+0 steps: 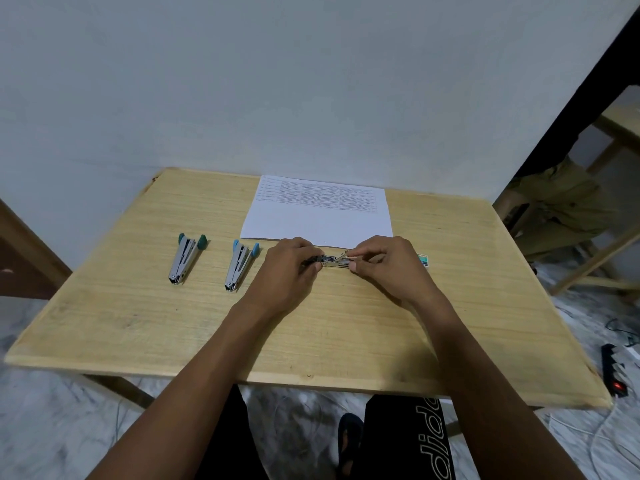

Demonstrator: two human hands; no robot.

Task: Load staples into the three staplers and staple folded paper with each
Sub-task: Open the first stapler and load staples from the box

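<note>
Pale wood table (pixel 138 327) against a plain wall (pixel 242 81); marbled floor (pixel 41 427) below.

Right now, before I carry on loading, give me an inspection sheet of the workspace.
Surface: wooden table.
Job's things: teal stapler and blue stapler lie splayed open, left; third stapler between the hands; printed paper flat, unfolded, at the far edge; staple box right.
Clutter: nothing seen.
Grippers: left hand grips third stapler; right hand pinches its right end.
Cables: power strip and white cable on floor, right.
Surroundings: pale wall; wooden furniture right.
</note>
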